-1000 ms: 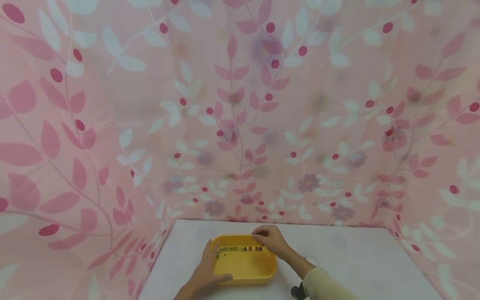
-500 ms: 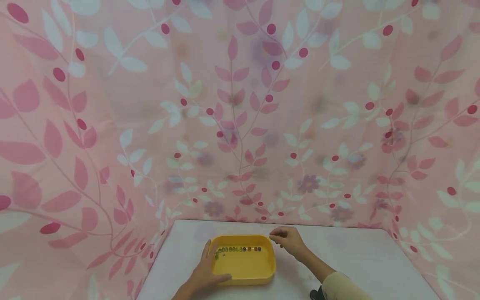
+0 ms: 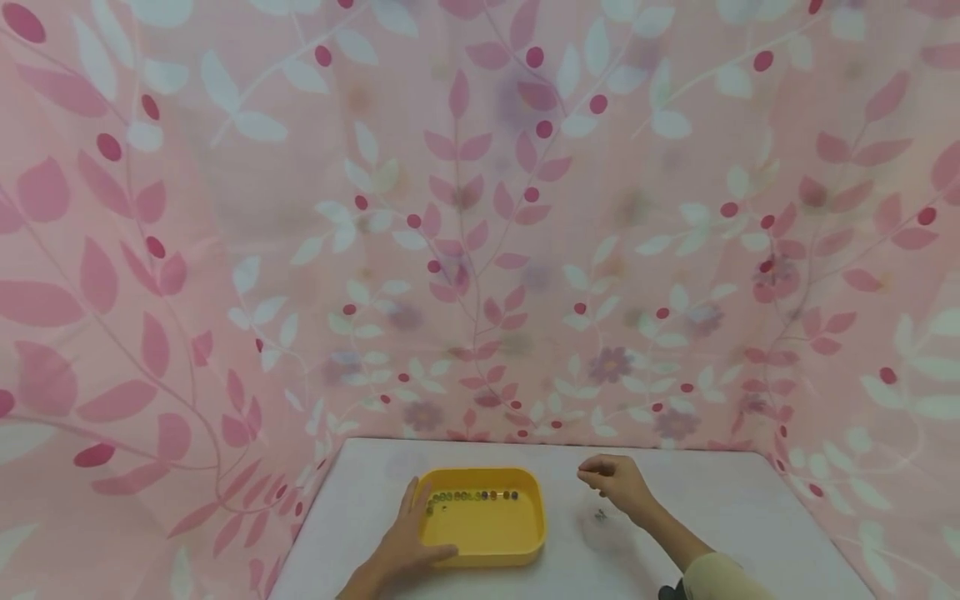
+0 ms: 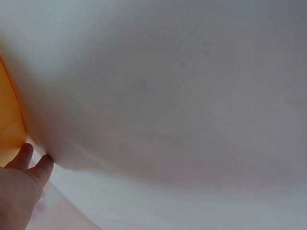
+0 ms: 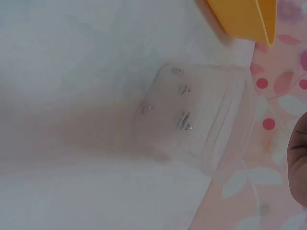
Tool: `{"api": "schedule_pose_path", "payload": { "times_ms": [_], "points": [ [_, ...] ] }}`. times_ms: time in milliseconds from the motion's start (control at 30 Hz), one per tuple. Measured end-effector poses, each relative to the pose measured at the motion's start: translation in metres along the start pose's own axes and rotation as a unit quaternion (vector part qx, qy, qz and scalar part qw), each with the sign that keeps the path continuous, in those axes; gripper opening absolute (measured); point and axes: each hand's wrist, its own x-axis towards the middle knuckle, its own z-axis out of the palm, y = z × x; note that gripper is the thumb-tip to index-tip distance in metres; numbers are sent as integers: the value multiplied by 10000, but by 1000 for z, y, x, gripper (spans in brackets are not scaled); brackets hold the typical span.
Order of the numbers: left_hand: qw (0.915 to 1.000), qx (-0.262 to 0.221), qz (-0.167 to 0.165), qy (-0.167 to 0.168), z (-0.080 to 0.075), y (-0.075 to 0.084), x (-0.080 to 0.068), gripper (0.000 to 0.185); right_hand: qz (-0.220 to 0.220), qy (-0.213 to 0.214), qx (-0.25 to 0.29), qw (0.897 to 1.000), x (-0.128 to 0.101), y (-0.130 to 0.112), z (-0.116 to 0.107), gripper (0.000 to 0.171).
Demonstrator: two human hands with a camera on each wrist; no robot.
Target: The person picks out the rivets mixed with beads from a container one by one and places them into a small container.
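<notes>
My left hand (image 3: 405,537) rests against the left side of a shallow yellow tray (image 3: 487,557), its fingers extended along the rim and its thumb over the front edge. Small round beads (image 3: 465,497), green, amber and dark, lie along the tray's back inside wall. To the right, my right hand (image 3: 611,483) hovers with thumb and fingertips brought together; whether anything small is between them cannot be made out. Below it stands a clear plastic container (image 5: 196,110) with several tiny dark pieces (image 5: 184,120) in it. The right wrist view shows only part of that hand at its edge.
A white tabletop (image 3: 720,517) bears the tray and the container. Pink leaf-patterned cloth (image 3: 480,250) hangs behind and along both sides. A dark object (image 3: 671,592) shows by the right sleeve (image 3: 720,579) at the bottom edge.
My right hand has moved right, from the tray's back right corner to above the clear container. My left hand stays at the tray, and the bead row looks the same.
</notes>
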Motion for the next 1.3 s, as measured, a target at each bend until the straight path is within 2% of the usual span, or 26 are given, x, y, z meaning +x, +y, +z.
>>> {"api": "schedule_pose_path", "payload": {
  "times_ms": [167, 467, 700, 900, 1300],
  "points": [
    [10000, 33, -10, 29, 0, -1, -1, 122, -9, -24, 14, 10000, -4, 14, -14, 22],
    [10000, -29, 13, 19, 2, -2, -2, 121, 321, 178, -27, 9993, -12, 31, -29, 24],
    [9999, -17, 76, 80, 1, -2, -3, 121, 449, 283, -25, 9986, -16, 41, -27, 23],
    [9999, -14, 108, 75, 0, -2, -4, 121, 467, 182, -57, 9987, -20, 48, -21, 20],
    [9996, 83, 187, 177, 0, -1, 0, 118, 173, 48, -189, 9997, -23, 56, -21, 22]
  ]
}}
